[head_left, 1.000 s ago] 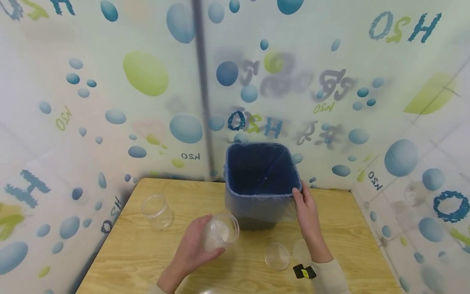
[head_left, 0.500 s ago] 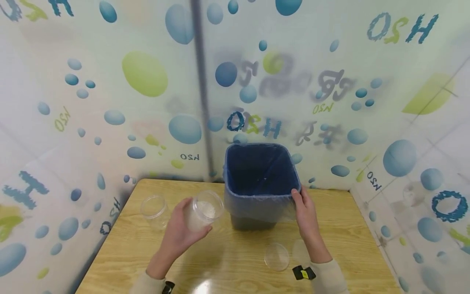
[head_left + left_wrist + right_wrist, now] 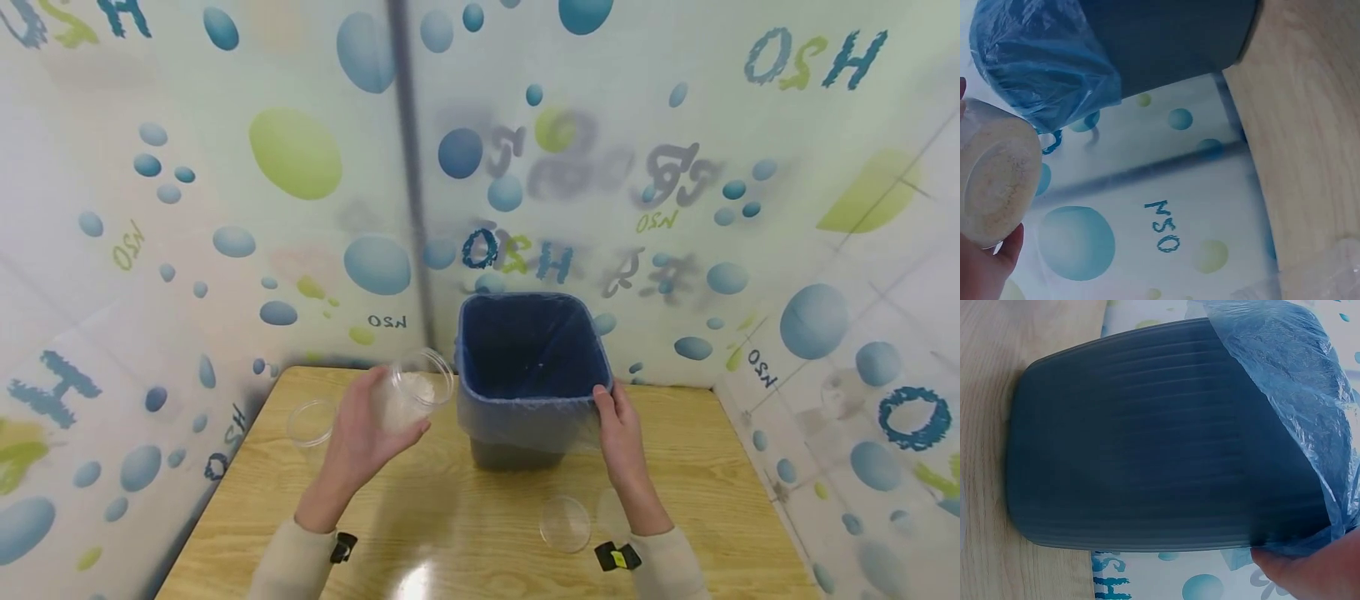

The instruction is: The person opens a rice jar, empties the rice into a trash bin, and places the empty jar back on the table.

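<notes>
My left hand [image 3: 360, 437] grips a clear plastic jar [image 3: 411, 393] holding white, grainy stuff. The jar is in the air just left of the bin, its open mouth tilted up and toward it. In the left wrist view the jar's round base [image 3: 999, 184] faces the camera, with pale contents behind it. A dark blue bin [image 3: 517, 458] stands upright on the table, lined with a thin blue plastic bag [image 3: 525, 421] folded over its rim. My right hand [image 3: 624, 442] holds the bin's right front rim over the bag, thumb on top. Its fingers are partly hidden.
Another clear jar [image 3: 309, 422] stands on the left of the wooden table [image 3: 480, 554], partly behind my left hand. A clear round lid [image 3: 566, 525] lies in front of the bin, with a fainter disc [image 3: 611, 510] beside my right wrist. A patterned wall [image 3: 337, 208] rises behind.
My left hand has carried the jar leftward and up, from in front of the bin to its left side. The right hand has stayed on the rim.
</notes>
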{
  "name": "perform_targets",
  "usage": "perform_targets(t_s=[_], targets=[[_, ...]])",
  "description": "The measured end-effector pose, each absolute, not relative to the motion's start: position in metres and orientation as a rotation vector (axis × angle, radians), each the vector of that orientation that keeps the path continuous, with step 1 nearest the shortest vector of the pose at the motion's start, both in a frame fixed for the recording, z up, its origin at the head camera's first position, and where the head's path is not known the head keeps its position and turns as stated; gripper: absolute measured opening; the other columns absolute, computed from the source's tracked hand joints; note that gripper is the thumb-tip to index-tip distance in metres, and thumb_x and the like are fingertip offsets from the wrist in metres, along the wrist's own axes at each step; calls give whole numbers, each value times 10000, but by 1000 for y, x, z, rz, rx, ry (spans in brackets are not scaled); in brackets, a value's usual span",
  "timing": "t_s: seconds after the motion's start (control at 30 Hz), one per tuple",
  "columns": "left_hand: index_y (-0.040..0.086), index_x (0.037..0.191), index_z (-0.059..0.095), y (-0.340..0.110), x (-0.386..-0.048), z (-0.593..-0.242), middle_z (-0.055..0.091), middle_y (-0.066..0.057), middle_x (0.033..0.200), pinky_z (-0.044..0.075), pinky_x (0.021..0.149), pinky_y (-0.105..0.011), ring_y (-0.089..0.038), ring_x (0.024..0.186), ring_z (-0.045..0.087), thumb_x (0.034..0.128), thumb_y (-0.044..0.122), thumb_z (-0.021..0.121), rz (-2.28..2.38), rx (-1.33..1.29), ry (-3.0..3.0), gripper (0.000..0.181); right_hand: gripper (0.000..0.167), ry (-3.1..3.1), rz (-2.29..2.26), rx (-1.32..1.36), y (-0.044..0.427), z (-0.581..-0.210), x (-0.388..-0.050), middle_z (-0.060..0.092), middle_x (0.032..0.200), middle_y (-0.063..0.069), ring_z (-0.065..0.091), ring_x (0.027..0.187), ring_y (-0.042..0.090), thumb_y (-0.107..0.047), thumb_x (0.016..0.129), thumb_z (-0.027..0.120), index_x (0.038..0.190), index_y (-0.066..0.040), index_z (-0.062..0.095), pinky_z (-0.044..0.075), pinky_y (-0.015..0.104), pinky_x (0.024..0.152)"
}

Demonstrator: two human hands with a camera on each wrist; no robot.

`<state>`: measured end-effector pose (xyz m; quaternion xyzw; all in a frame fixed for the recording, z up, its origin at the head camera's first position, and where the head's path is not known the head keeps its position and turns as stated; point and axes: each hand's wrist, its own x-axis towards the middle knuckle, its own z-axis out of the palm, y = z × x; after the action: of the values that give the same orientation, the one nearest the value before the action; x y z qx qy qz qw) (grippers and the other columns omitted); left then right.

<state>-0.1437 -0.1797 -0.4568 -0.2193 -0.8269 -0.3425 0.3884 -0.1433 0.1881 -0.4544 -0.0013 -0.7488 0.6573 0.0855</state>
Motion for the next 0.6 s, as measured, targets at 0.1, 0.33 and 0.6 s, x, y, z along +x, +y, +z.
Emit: perform_targets(t_s=[0.1, 0.33, 0.6], targets=[[-52, 1336, 519, -179, -149, -449, 584, -249, 1230, 490, 876, -582, -438, 1070, 574, 737, 487, 850, -837, -584, -2116, 871, 584, -2238, 1952, -10, 188, -456, -144, 367, 1643, 111, 328, 1515, 257, -363, 1120, 423, 1623, -86, 317, 234, 451, 1238], [28, 1341, 561, -171, -156, -435, 579, -230, 1208, 523, 799, -582, -434, 988, 602, 571, 333, 982, -714, -558, -2144, 929, 596, -2237, 1947, 10, 189, -458, -145, 357, 1646, 117, 313, 1519, 247, -363, 1117, 427, 1620, -64, 312, 223, 447, 1242], [40, 1365, 569, -161, -164, -420, 593, -232, 1218, 506, 846, -592, -421, 1051, 584, 596, 333, 1000, -624, -577, -2161, 929, 602, -2234, 1955, 12, 190, -458, -144, 348, 1650, 124, 305, 1523, 256, -365, 1117, 425, 1623, -62, 303, 220, 453, 1242]])
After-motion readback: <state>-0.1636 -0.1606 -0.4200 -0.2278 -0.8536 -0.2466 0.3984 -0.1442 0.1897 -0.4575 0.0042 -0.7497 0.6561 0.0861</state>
